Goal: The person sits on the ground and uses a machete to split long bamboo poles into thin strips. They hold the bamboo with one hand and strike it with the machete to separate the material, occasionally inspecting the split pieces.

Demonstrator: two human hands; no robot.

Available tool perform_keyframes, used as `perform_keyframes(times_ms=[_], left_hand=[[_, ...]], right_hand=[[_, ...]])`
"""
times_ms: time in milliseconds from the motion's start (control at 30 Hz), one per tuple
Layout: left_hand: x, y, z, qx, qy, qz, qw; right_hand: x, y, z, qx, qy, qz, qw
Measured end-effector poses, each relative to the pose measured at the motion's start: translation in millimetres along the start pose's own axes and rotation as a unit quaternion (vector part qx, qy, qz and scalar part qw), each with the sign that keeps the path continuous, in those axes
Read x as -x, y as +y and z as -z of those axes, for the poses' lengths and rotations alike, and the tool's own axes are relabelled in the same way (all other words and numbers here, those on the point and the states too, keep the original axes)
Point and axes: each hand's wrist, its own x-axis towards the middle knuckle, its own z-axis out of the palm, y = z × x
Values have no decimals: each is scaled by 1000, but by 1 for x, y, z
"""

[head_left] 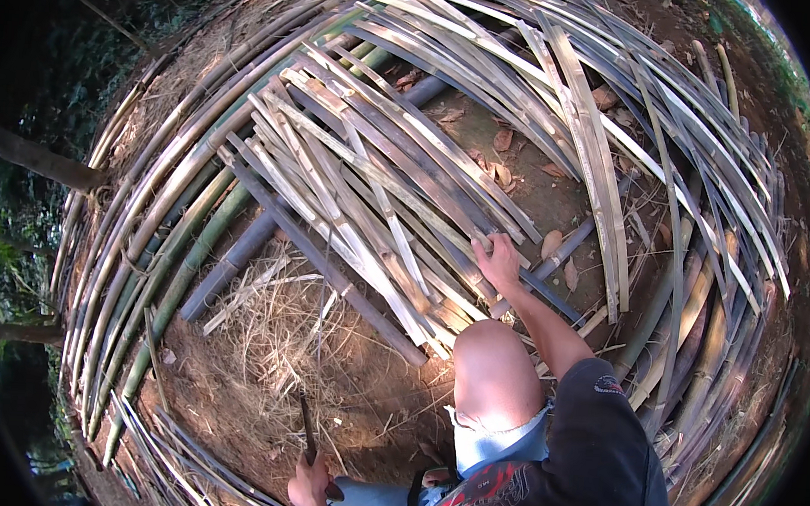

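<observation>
My left hand (310, 487), low in the view, is closed around the dark handle of a long, thin-bladed knife (307, 421). Its narrow blade points away from me, over loose shavings (279, 338). My right hand (500, 262) reaches forward past my bare knee, its fingers closed at the near end of a split bamboo strip (449, 220) in the pile. Many more split strips (334, 207) lie slantwise there, pale and greyish, some crossing each other. A single darker bamboo length (330, 265) runs along the pile's left side.
Long bamboo poles (183, 170), some green, curve along the left. More strips (595, 172) lie at the far right, above further poles (689, 317). Dry leaves (502, 140) lie on bare soil between the piles. A thin trunk (44, 159) juts in at far left.
</observation>
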Motion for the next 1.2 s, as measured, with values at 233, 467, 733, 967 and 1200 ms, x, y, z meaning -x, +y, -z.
perform_keyframes(times_ms=[233, 467, 733, 967, 1200], left_hand=[[-10, -1, -6, 13, -7, -15, 1000], [-6, 20, -6, 46, -18, 3, 999], [-6, 44, 1, 74, -23, 8, 997], [-11, 47, -1, 90, -32, 12, 995], [-14, 45, 13, 103, -42, 35, 993]], right_hand=[[-131, 51, -13, 103, 74, 69, 989], [-245, 82, -1, 253, -69, -44, 964], [-267, 134, -4, 324, -70, -60, 941], [-267, 139, -16, 275, 0, -19, 961], [-284, 121, -12, 303, 22, -29, 952]])
